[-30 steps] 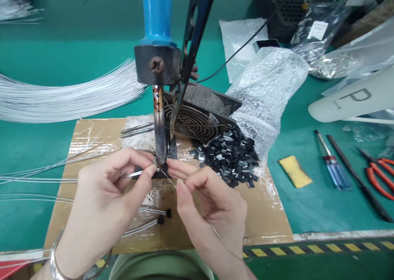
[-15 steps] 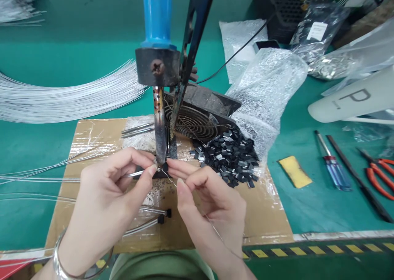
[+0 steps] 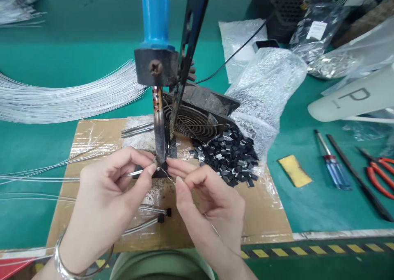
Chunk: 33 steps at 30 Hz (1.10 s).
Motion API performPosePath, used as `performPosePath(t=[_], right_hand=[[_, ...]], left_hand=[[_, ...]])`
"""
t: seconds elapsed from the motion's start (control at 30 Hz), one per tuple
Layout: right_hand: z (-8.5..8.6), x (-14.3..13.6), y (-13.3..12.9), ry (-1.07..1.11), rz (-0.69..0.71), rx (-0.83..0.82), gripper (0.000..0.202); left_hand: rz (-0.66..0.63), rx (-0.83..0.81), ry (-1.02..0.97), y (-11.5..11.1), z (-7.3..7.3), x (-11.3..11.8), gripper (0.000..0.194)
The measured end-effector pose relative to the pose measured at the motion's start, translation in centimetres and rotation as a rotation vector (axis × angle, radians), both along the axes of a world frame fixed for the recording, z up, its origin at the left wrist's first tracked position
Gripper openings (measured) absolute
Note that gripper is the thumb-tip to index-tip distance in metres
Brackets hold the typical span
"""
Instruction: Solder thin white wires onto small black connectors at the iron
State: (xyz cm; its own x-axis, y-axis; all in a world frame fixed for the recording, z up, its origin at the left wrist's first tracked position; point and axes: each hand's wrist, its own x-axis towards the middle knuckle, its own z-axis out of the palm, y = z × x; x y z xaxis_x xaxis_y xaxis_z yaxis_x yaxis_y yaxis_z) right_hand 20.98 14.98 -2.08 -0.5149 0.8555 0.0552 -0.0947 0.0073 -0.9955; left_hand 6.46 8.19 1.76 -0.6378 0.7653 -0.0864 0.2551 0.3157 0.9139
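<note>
Between thumb and fingers, my left hand (image 3: 113, 190) pinches thin white wires (image 3: 70, 179), their ends right under the tip of a blue-handled soldering iron (image 3: 159, 136). The iron points straight down, clamped in a black stand (image 3: 187, 54). In my right hand (image 3: 212, 202) a thin strand of solder wire (image 3: 169, 176) is pinched between thumb and forefinger, and its end reaches the iron tip. Its other fingers extend close to the tip, by a small dark part I cannot make out. Below my hands lie wires ending in black connectors (image 3: 164, 213).
Behind the iron leans a black fan (image 3: 197, 120). A heap of small black connectors (image 3: 230, 157) lies on the cardboard (image 3: 264, 214). To the right are a yellow sponge (image 3: 294, 171), a screwdriver (image 3: 335, 165) and orange-handled pliers (image 3: 380, 173). A bundle of white wires (image 3: 70, 101) stretches left.
The whole view has shifted very slightly. Both hands keep their pinch at the iron tip, with no other clear movement.
</note>
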Motion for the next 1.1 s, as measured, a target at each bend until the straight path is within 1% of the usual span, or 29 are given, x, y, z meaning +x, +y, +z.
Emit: performPosePath(t=[0.2,0.5,0.83,1.1], right_hand=[[-0.01,0.16,0.01,-0.014,0.003,-0.002,0.021],[-0.26,0.3,-0.24,-0.029,0.004,0.005,0.021],[-0.09,0.17,-0.18,-0.03,-0.002,0.038,0.02],[-0.21,0.06,-0.03,-0.029,-0.006,0.046,0.02]], left_hand=[[0.01,-0.002,0.009,0.23,0.23,0.02,0.008],[0.004,-0.003,0.023,0.11,-0.32,-0.02,0.005],[0.002,0.017,0.016,0.07,-0.12,0.03,0.006],[0.002,0.036,0.009,0.13,-0.48,0.05,0.009]])
